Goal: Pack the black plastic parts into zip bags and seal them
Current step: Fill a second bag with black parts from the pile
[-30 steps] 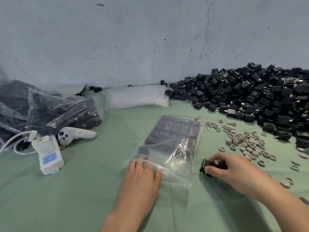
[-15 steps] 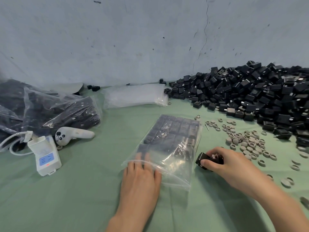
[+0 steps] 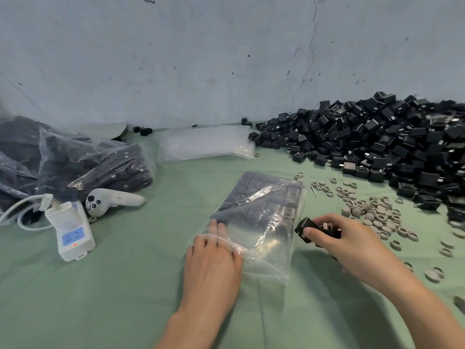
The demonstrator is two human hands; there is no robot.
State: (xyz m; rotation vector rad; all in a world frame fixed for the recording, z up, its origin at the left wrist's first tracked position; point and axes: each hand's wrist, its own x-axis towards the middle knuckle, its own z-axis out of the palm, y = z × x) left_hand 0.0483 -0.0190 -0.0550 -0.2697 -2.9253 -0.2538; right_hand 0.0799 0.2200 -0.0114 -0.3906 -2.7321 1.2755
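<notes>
We're resting our left hand point(image 3: 211, 263) flat, fingers point(image 3: 201, 246) straight, tips tucked inside the open mouth of the clear plastic zip bag point(image 3: 264, 222) — it's lying mid green tabletop point(image 3: 125, 285), part-filled w/ black parts point(image 3: 251, 195). Our right hand point(image 3: 352, 248) is gripping one black plastic part point(image 3: 305, 228) beside the bag, fingers curled round it.

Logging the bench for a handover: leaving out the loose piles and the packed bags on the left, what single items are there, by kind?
White devices: 2 (controller, power box)
Partly packed bag: 1
Stack of empty bags: 1
Black part in the right hand: 1
Total: 5
</notes>
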